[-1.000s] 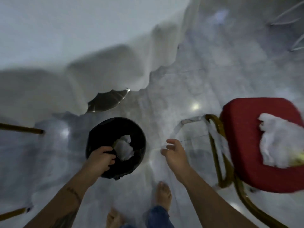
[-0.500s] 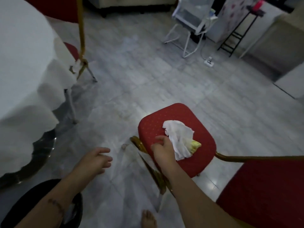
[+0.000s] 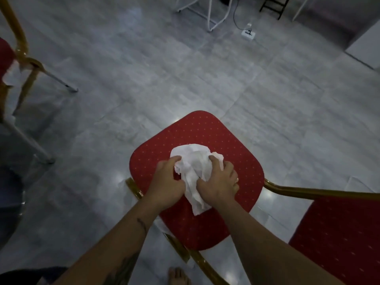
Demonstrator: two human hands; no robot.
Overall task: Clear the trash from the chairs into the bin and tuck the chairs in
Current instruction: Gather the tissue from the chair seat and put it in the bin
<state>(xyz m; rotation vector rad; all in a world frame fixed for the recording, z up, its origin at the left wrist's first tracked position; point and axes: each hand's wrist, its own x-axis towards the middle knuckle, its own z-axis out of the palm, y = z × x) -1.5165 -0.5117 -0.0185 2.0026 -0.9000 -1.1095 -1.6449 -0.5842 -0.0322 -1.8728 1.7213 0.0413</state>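
A crumpled white tissue (image 3: 192,167) lies on the red dotted seat of a gold-framed chair (image 3: 242,161) in the middle of the view. My left hand (image 3: 167,183) presses against the tissue's left side and my right hand (image 3: 219,181) grips its right side, so both hands bunch it together on the seat. The chair's red backrest (image 3: 339,239) stands at the lower right. The black bin (image 3: 26,274) shows only as a dark rim at the bottom left corner.
Another gold-framed red chair (image 3: 22,58) with white scraps on it stands at the left edge. A white metal frame (image 3: 209,15), a power strip (image 3: 248,34) with a cable and a dark rack (image 3: 275,6) sit at the far end of the grey tiled floor. My bare foot (image 3: 178,276) is below.
The view swung from the bin to the chair. My left hand let go of the bin's rim and joined my right hand on the tissue, which is now bunched tighter.
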